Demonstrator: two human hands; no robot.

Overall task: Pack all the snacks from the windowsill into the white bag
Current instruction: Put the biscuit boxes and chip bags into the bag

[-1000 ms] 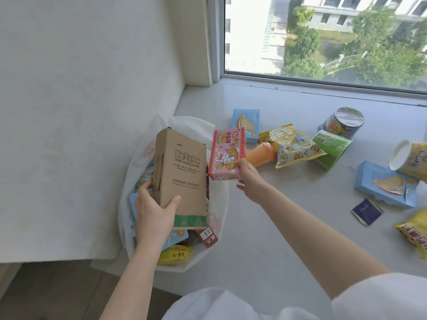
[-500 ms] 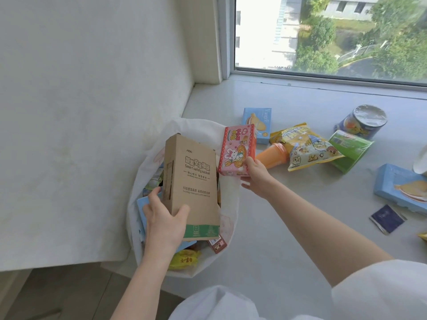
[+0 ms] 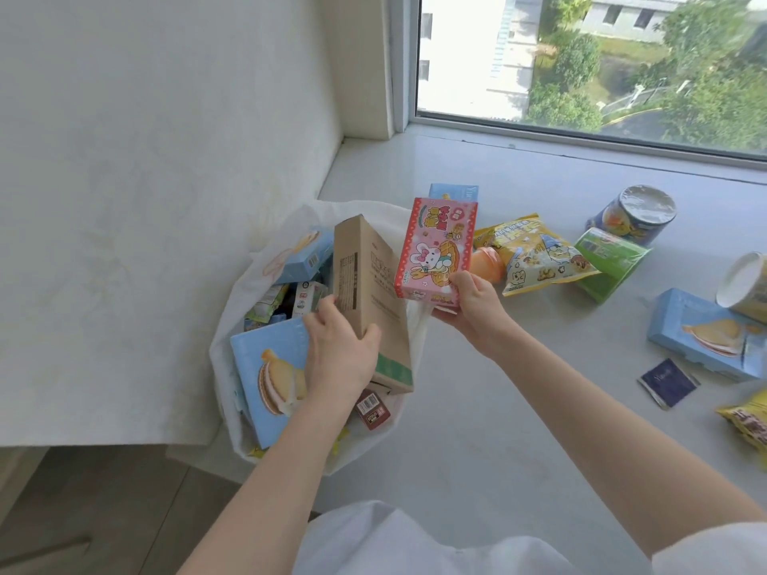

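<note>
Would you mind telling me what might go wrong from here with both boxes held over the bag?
The white bag already looks crowded, so the brown box in the left hand may wedge against the blue box. The pink box, gripped low by the right hand, might tip outside the rim.

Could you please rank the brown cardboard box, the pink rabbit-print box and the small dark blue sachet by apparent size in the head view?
1. Brown cardboard box, gripped by the left hand.
2. Pink rabbit-print box, held by the right hand; both sit similarly near, so this order is fairly safe.
3. Small dark blue sachet, clearly smallest.
</note>
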